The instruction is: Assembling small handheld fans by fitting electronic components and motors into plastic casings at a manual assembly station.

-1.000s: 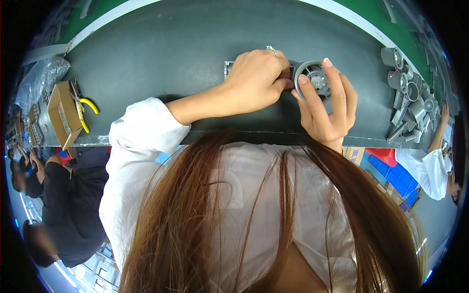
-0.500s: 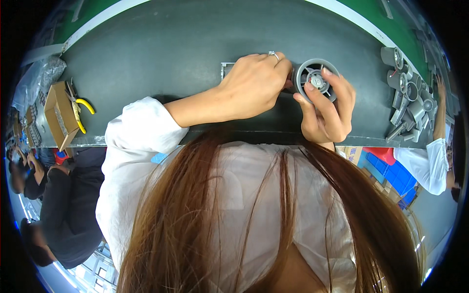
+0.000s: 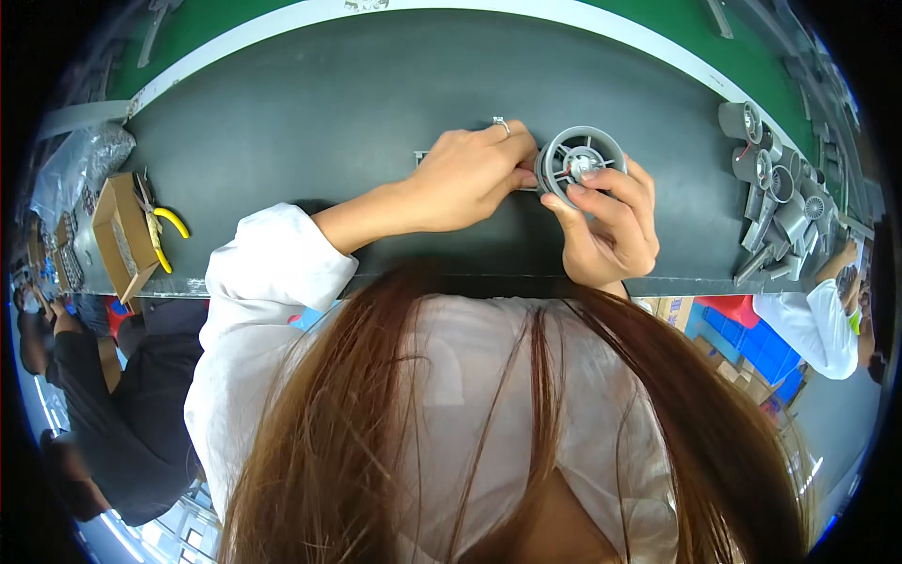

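Grey round plastic fan housing [image 3: 580,162] sat pinched by right hand [image 3: 606,221], left hand [image 3: 470,179] curled closed at its nine o'clock, mid-fitting; alignment needed next.

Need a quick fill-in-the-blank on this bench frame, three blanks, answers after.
1. Both hands meet at a round grey ____ housing with spokes.
2. The left hand wears a ____ on one finger.
3. The pliers beside the cardboard box have ____ handles.

Answers: fan; ring; yellow
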`<action>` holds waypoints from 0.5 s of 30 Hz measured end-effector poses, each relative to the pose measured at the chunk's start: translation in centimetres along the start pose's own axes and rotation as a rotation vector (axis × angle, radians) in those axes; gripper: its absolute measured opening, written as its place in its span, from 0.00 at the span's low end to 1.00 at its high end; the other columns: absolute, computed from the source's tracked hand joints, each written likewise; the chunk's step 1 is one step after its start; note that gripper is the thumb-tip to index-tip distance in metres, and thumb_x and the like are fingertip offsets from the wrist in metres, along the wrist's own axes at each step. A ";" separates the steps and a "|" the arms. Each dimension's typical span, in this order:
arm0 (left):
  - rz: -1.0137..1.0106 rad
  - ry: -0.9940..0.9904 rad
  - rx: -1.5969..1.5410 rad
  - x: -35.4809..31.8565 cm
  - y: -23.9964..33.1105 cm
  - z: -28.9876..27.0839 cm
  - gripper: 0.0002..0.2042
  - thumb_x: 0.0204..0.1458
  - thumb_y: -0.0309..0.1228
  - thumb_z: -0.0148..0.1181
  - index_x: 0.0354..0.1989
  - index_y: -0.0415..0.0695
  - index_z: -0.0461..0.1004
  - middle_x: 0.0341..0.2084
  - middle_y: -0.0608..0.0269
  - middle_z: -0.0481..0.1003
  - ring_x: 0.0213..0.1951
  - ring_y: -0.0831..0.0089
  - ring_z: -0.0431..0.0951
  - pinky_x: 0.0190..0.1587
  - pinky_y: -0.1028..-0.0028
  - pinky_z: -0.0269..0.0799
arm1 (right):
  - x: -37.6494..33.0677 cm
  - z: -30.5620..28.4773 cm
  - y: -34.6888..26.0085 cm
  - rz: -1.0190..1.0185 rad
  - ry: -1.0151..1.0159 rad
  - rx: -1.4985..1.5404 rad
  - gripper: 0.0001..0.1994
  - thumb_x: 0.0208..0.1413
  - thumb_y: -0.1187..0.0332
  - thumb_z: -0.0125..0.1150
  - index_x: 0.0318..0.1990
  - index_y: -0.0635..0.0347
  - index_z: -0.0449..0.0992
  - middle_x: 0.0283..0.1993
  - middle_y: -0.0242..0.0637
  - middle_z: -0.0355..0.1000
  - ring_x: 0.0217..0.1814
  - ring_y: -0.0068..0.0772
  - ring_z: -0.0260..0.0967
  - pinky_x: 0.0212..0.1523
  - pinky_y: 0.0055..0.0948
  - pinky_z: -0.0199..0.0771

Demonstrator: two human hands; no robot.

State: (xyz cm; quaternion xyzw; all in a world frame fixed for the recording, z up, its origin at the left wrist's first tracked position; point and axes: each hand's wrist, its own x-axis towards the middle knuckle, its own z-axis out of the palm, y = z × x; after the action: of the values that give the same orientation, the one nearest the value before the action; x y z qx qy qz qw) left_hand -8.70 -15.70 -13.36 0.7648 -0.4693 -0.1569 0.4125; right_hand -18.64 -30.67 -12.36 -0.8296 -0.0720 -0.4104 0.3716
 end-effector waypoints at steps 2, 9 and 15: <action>-0.009 -0.006 0.006 0.2 0.2 -0.5 0.08 0.53 0.31 0.56 0.33 0.38 0.69 0.32 0.54 0.72 0.31 0.52 0.74 0.32 0.59 0.69 | 0.1 0.0 0.2 -0.026 -0.002 0.006 0.14 0.29 0.78 0.75 0.26 0.65 0.76 0.35 0.41 0.74 0.42 0.44 0.72 0.41 0.35 0.73; 0.093 0.050 0.092 0.0 0.5 -0.1 0.08 0.49 0.29 0.59 0.31 0.37 0.68 0.28 0.54 0.72 0.29 0.54 0.75 0.29 0.62 0.71 | -1.4 0.1 0.2 0.158 0.095 0.065 0.13 0.26 0.74 0.77 0.23 0.62 0.77 0.32 0.38 0.74 0.40 0.46 0.73 0.45 0.41 0.75; 0.107 0.066 0.131 0.0 0.8 0.0 0.09 0.48 0.29 0.60 0.31 0.36 0.69 0.28 0.53 0.72 0.28 0.56 0.76 0.29 0.64 0.72 | -2.1 -0.6 0.4 0.122 0.043 0.123 0.12 0.33 0.83 0.73 0.27 0.68 0.75 0.39 0.44 0.73 0.43 0.42 0.72 0.42 0.34 0.73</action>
State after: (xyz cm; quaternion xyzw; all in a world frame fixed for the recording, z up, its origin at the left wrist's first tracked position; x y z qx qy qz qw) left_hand -9.17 -15.89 -12.79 0.7686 -0.5051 -0.0784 0.3847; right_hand -20.14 -30.99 -13.90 -0.7991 -0.0384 -0.3997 0.4475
